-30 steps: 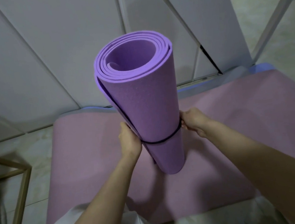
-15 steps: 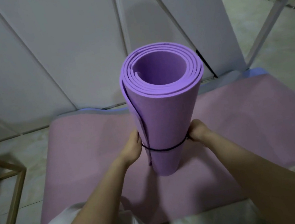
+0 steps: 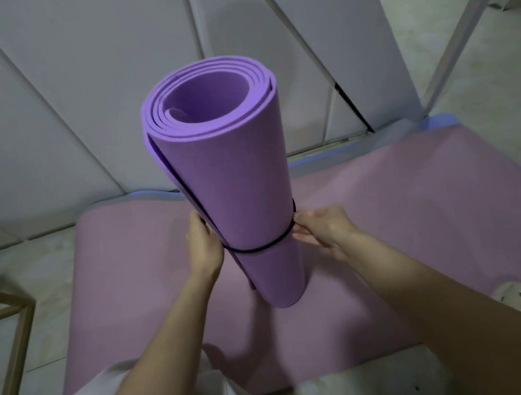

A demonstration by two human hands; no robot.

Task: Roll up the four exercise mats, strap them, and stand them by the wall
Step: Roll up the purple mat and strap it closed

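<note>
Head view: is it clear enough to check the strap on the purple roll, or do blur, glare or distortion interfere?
Head view: soft, even light, no glare; the black strap reads clearly on the purple roll; left hand and right hand slightly soft; wide-angle lens splays the wall panels' seams; a faint shadow on the pink mat beside the roll's foot.
</note>
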